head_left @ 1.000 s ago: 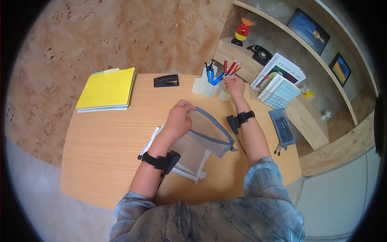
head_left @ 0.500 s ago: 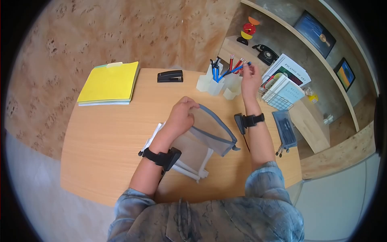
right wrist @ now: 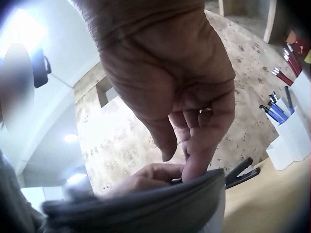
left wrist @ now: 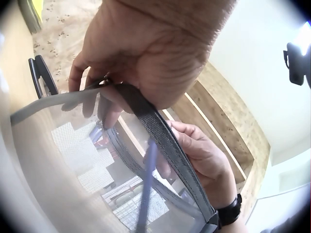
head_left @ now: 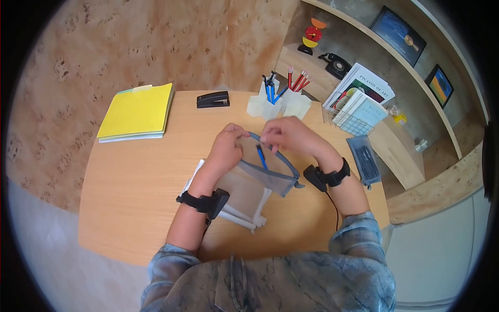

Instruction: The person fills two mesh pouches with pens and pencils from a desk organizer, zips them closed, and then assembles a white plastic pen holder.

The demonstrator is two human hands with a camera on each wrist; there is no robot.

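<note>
My left hand [head_left: 226, 151] pinches the rim of a grey-trimmed mesh zip pouch [head_left: 278, 181] by one end, its mouth spread. Inside the pouch a blue pen [head_left: 262, 157] stands tilted, also visible through the mesh in the left wrist view. Over the opening is my right hand [head_left: 292, 136], thumb apart from the fingers and nothing between them; in the right wrist view its fingertips are right at the rim, close to the left hand. Beneath lies a white-trimmed mesh pouch [head_left: 240, 196] on the desk, partly covered by the left forearm.
White pen holders [head_left: 270, 110] with blue pens and red pencils stand at the back, right of a black stapler [head_left: 213, 99]. Yellow folders [head_left: 136, 112] lie at the left. A wire rack of booklets [head_left: 358, 101] and a dark mesh pouch [head_left: 365, 161] are at the right.
My right hand has taken a blue pen from the holders, brought it down to the grey-trimmed pouch and let it go inside. The left hand keeps its hold on the rim.
</note>
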